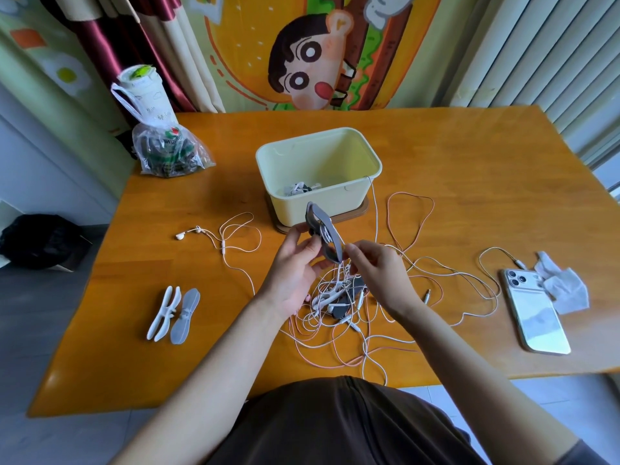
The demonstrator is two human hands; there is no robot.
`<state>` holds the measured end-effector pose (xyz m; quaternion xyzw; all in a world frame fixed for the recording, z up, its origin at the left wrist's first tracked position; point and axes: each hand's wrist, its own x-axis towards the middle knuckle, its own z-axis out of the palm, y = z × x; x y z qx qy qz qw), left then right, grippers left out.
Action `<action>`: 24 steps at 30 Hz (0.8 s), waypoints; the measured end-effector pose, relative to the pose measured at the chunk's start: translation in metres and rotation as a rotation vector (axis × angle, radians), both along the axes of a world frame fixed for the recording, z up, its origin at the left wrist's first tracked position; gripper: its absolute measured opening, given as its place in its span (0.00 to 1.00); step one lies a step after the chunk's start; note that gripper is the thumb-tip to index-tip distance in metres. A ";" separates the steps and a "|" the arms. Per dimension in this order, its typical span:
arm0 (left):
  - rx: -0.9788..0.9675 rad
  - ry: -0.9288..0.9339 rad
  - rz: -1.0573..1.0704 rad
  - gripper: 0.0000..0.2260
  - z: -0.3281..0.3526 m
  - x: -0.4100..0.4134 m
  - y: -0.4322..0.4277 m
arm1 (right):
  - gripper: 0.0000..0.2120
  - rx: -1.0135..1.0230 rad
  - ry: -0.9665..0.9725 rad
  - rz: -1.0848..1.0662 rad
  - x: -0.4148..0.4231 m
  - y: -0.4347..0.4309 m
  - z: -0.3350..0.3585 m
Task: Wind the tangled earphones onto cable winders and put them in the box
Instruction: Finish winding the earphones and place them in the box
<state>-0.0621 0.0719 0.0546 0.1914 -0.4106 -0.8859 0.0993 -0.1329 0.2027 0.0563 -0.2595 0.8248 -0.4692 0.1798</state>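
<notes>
Here your left hand (295,273) grips one grey flat cable winder (330,245); your right hand (382,273) pinches its thin white wire (343,268). Two spare winders (184,317) lie beside.

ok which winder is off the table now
The dark grey winder, held by the left hand while the right hand pinches a cable; the white winder and pale grey winder lie on the table.

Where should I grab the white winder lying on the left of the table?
I'd pinch the white winder at its narrow middle, coming from above and the left: it lies flat, its arms flare at both ends, and the grey winder crowds its right side.
</notes>
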 end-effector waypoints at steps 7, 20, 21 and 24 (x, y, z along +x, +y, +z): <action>0.121 -0.019 0.093 0.10 -0.001 -0.001 0.000 | 0.15 0.047 -0.020 0.026 0.011 -0.001 0.000; 0.068 -0.173 0.195 0.07 0.003 -0.002 -0.003 | 0.15 0.079 -0.002 0.015 0.022 0.002 0.000; 0.122 -0.166 0.193 0.08 0.005 -0.001 -0.004 | 0.15 0.065 -0.022 0.000 0.019 0.003 0.001; 0.249 -0.135 0.175 0.08 0.009 0.000 -0.002 | 0.16 0.088 -0.030 0.022 0.016 0.005 0.004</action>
